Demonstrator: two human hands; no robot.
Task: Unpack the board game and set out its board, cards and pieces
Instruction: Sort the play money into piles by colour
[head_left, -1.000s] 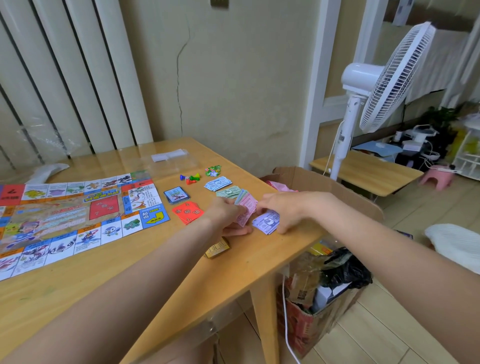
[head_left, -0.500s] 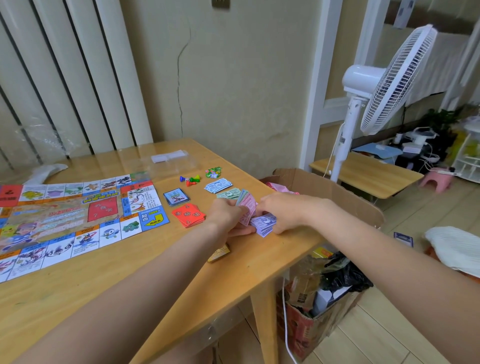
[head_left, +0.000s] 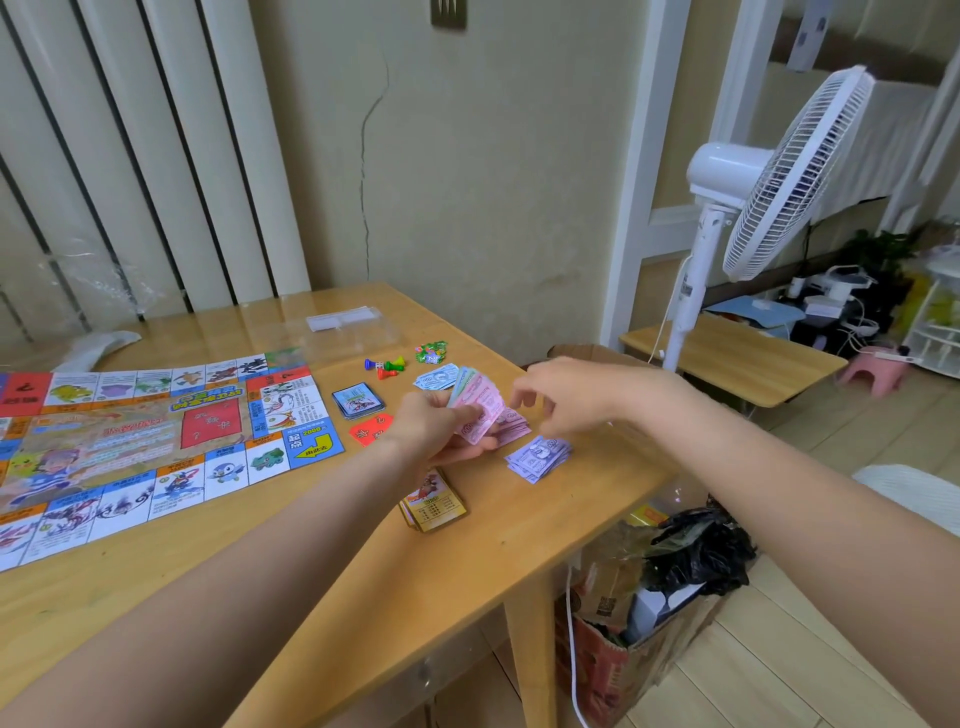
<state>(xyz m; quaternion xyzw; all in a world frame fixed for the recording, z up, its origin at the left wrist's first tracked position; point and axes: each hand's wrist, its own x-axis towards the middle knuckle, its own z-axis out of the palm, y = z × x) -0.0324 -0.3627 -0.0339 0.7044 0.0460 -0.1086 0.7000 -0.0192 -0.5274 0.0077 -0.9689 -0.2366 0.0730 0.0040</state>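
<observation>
Pink play-money notes (head_left: 480, 410) fanned loosely in the left hand's grip (head_left: 441, 426) above the worktop (head_left: 363, 561), the right hand (head_left: 561, 397) hovering slack-fingered and empty just beside them over the purple pile (head_left: 537, 454); that loose fan looked liable to spill and mix sorted stacks.

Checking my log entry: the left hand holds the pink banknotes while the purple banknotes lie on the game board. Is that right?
Not quite. The left hand does hold the pink banknotes, but the head view shows the purple banknotes lying on the bare table, right of the game board.
</observation>
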